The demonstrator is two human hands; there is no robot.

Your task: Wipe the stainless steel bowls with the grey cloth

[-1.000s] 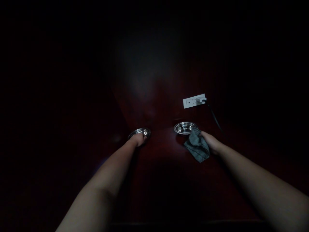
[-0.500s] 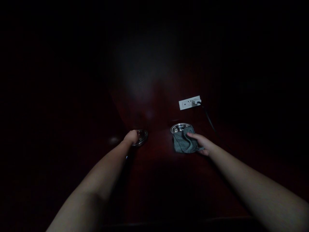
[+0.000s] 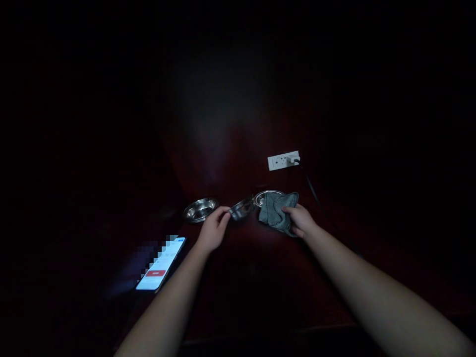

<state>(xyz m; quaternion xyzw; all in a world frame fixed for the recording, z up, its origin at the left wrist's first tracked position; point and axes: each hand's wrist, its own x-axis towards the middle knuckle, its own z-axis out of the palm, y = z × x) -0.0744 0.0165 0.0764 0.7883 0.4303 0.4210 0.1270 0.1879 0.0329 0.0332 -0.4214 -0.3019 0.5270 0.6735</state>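
Note:
The scene is very dark. My left hand pinches the rim of a small steel bowl, held tilted just above the dark red table. A second steel bowl rests on the table to its left. My right hand grips a grey cloth bunched against a third steel bowl, which the cloth partly hides.
A lit phone lies on the table at the lower left, beside my left forearm. A white power strip with a plug sits behind the bowls, its black cable trailing right. Everything beyond is in darkness.
My left hand has lifted a small bowl off the left stack and carried it right, toward the cloth. The right hand bunched the cloth up. The view shifted, revealing the phone.

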